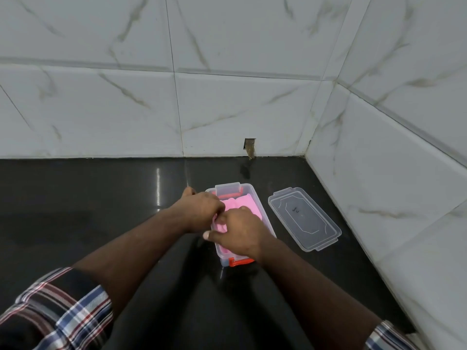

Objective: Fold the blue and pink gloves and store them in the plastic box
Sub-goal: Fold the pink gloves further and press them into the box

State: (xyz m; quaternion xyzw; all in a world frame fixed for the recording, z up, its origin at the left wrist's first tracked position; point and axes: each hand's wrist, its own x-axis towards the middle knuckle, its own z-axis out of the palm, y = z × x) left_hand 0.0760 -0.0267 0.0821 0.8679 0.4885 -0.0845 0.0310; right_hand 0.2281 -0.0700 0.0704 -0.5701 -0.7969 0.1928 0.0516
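Both hands, left hand [199, 210] and right hand [238, 232], press the pink gloves [243, 202] into the plastic box [255, 195], flattening them to fit; its lid [304, 218] waits at 3 o'clock on the table [101, 198]

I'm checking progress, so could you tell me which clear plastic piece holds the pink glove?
The box under both hands holds it; the lid lies bare to its right.

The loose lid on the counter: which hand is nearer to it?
Right. The right hand presses the pink glove in the box beside the lid; the left hand is farther away.
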